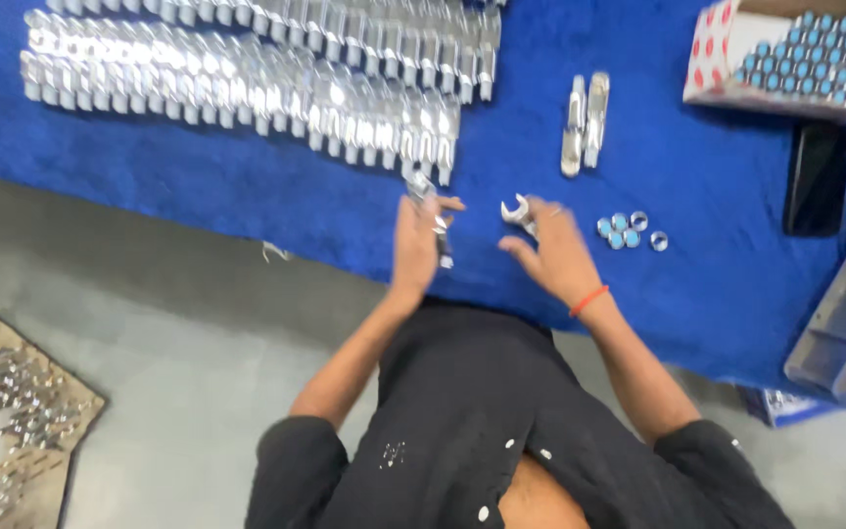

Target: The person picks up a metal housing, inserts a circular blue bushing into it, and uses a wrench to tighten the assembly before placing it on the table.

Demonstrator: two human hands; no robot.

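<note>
Clearly, left hand (417, 240) grips an upright wrench (431, 217), right hand (552, 250) closed on a second wrench (518, 214) just beside it.

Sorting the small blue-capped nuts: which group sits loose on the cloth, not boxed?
The small cluster of nuts beside the right hand; the others fill the carton at top right.

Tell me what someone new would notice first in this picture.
Long rows of shiny metal parts lie packed side by side across the far left of the blue cloth. In the middle, the left hand grips one such part while the right hand fingers another. At the far right corner sits a cardboard box filled with blue-topped nuts.
</note>
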